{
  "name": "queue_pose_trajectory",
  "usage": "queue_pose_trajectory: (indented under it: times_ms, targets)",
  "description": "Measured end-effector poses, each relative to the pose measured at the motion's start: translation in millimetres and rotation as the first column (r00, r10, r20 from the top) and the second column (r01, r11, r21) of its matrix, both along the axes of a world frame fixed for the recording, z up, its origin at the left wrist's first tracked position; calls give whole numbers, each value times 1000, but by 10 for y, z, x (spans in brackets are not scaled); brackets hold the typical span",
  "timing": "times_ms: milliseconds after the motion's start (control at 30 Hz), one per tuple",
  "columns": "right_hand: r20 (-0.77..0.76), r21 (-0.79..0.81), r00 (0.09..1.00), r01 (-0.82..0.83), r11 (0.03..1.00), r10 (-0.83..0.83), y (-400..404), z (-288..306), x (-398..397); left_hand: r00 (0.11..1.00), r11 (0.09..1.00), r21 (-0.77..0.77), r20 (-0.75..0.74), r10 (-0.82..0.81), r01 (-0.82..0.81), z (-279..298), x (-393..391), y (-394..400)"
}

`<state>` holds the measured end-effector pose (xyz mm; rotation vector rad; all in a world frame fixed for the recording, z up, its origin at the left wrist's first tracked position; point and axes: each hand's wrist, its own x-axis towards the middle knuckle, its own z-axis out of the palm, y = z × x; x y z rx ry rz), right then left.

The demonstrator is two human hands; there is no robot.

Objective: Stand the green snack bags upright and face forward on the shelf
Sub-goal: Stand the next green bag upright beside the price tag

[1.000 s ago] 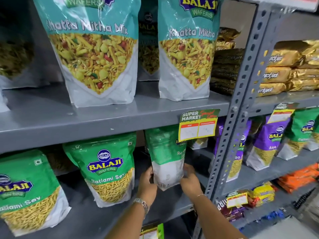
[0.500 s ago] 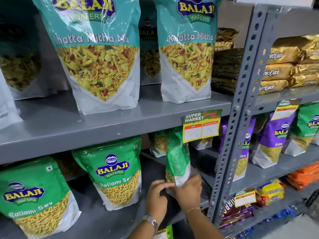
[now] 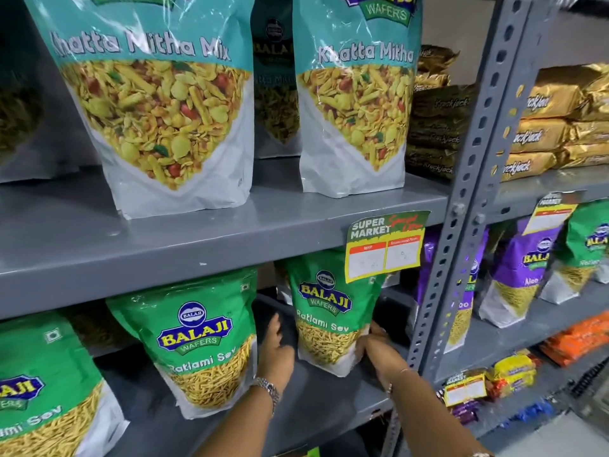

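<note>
Three green Ratlami Sev bags stand on the grey lower shelf [image 3: 313, 400]. The right green bag [image 3: 326, 318] is upright with its printed front towards me. My right hand [image 3: 375, 347] grips its lower right corner. My left hand [image 3: 276, 351] is open with fingers up, just left of that bag, in the gap beside the middle green bag [image 3: 197, 341]. The middle bag leans slightly and faces front. The left green bag [image 3: 39, 390] is cut off by the frame edge. Another bag is partly hidden behind the right one.
The upper shelf [image 3: 164, 258] hangs close above the green bags and carries teal Khatta Mitha bags [image 3: 158, 110]. A price tag [image 3: 385, 245] covers the right bag's top corner. A perforated grey post [image 3: 461, 192] stands right of my hands, with purple bags [image 3: 517, 275] beyond.
The right bag showed its back, then turned edge-on, and now faces front and stands upright. My left hand has come off it and opened; my right hand stays at its base.
</note>
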<state>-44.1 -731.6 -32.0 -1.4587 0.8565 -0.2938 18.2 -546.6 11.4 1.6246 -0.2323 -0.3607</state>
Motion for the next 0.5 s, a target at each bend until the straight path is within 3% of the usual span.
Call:
queue_pose_trajectory:
  times_ms: [133,200,267,500]
  targets:
    - [50,-28,972,231,972,-230,158,83,-49,987,984,96,-64,-146,152,-7,128,-135]
    - [-21,-97,962,269,958,-272,312,114,-180,984,982,91,-73,-161,167,0,113,-164]
    - [16,-133,948,317,939,-318,456,99,-274,988,988,64,-68,-136,140,-15,76,-155]
    - [-1,-125,971,237,963,-239,605,249,-347,995,996,-29,-34,-91,90,-94,-141,-29]
